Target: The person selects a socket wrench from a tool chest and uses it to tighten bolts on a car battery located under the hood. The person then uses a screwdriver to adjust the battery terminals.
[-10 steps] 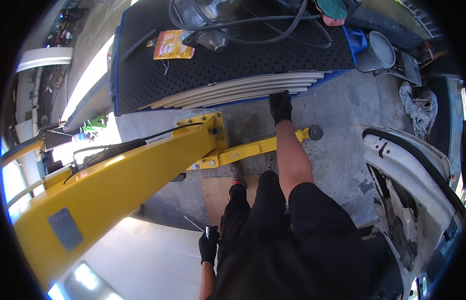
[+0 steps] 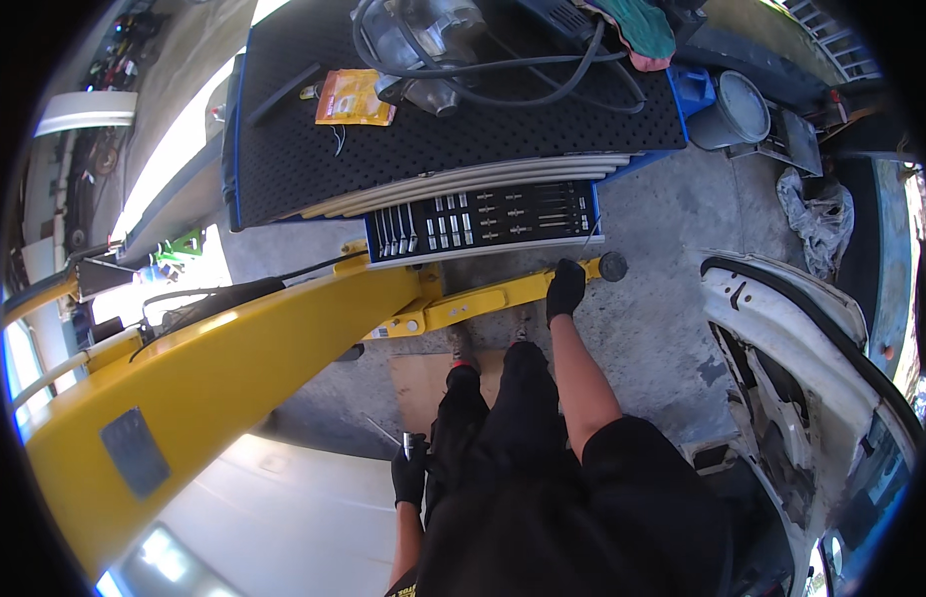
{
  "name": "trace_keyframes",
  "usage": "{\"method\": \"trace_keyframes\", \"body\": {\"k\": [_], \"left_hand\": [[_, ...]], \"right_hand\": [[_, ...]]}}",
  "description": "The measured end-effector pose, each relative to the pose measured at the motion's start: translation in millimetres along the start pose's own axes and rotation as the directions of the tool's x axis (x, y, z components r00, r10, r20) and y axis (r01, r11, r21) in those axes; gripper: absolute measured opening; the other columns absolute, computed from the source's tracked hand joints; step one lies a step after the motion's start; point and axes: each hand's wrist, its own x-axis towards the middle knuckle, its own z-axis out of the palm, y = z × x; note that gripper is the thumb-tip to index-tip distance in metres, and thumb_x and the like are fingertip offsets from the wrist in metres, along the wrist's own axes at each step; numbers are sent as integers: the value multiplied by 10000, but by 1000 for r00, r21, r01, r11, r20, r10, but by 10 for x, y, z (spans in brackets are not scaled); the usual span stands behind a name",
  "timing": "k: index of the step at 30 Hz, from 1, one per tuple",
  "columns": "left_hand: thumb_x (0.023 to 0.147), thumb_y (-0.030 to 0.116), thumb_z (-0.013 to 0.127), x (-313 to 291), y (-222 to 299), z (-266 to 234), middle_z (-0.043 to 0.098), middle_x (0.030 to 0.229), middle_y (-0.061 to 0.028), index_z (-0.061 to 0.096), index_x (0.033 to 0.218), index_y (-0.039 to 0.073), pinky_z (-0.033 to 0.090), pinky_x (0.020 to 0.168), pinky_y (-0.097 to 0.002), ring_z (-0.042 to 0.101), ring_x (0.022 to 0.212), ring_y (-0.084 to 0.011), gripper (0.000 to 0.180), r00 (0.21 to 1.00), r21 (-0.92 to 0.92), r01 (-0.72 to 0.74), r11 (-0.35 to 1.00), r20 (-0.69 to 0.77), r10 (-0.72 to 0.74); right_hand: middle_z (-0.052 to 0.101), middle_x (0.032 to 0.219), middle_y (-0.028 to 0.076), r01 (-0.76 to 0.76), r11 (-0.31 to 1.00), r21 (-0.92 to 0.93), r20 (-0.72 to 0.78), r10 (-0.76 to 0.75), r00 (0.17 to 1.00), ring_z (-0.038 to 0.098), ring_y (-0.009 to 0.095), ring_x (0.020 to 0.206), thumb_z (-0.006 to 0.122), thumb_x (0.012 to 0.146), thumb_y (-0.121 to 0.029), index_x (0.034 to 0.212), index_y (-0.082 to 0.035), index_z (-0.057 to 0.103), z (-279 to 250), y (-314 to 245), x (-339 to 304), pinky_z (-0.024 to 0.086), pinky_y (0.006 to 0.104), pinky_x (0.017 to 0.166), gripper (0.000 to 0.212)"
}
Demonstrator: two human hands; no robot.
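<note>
My left hand, black-gloved and low beside my thigh, is closed round a short shiny metal cylinder that looks like a socket. A thin metal rod sticks out beside it. My right hand, in a black glove too, hovers just nearer than the front edge of an open tool drawer, apart from it; its fingers are too dark to read. Wrenches, silver sockets and slimmer tools lie in rows in the drawer's black insert.
A yellow lift post fills the left, its arm running below my right hand. On the tool cabinet's black top lie a metal machine part, cables and an orange packet. At right stand a bucket and a white car door.
The drawer has slid out toward me, exposing its tools. My right hand has come back from the cabinet front. My left hand still holds the socket low at my side.
</note>
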Motion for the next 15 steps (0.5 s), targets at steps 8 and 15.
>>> {"method": "trace_keyframes", "body": {"k": [8,15], "left_hand": [[1016,318,686,116,45,45,754,922,-61,749,1163,27,518,726,-331,650,835,-105,333,998,150,-63,987,34,59],[1020,338,677,403,298,172,771,970,-135,731,1165,20,540,801,-377,732,920,-191,354,976,249,-203,947,129,175]], "right_hand": [[675,982,96,-727,284,625,521,542,660,677,212,932,663,1028,-323,1075,-88,664,-878,-294,-520,564,387,795,240],[668,806,36,-569,472,673,300,529,794,654,175,783,636,1037,-407,1011,-92,702,-288,-155,-1039,532,370,680,322]]}}
